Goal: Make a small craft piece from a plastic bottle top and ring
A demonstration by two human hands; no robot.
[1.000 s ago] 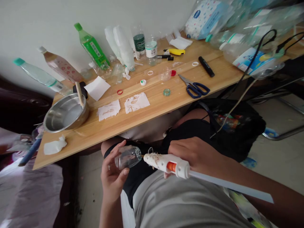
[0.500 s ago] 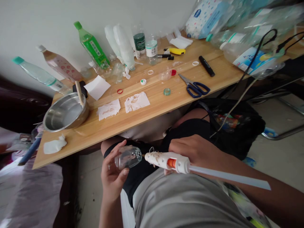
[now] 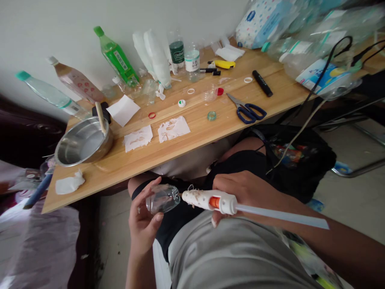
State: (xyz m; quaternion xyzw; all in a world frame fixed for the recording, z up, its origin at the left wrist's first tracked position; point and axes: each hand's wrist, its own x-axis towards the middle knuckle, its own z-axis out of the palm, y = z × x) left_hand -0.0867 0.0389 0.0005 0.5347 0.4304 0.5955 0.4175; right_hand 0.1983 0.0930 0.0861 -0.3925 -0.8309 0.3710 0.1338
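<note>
My left hand (image 3: pixel 142 222) grips a small clear plastic bottle piece (image 3: pixel 161 198) over my lap, below the table edge. My right hand (image 3: pixel 245 190) is wrapped round a white glue gun (image 3: pixel 207 200) with an orange trigger. The gun's nozzle touches the right side of the clear piece. A long pale glue stick (image 3: pixel 282 216) juts from the back of the gun toward the right. Dried glue strands cling to the gun's barrel.
A wooden table (image 3: pixel 195 132) holds a steel bowl (image 3: pixel 82 142) with a stick, several plastic bottles (image 3: pixel 116 58), blue-handled scissors (image 3: pixel 248 110), a black marker (image 3: pixel 262 83), bottle caps and rings, paper scraps (image 3: pixel 173 129) and a yellow knife (image 3: pixel 224 64). A black cable (image 3: pixel 315 84) hangs at right.
The glue gun has shifted slightly left and up, its nozzle now closer against the clear piece. My left hand has barely moved.
</note>
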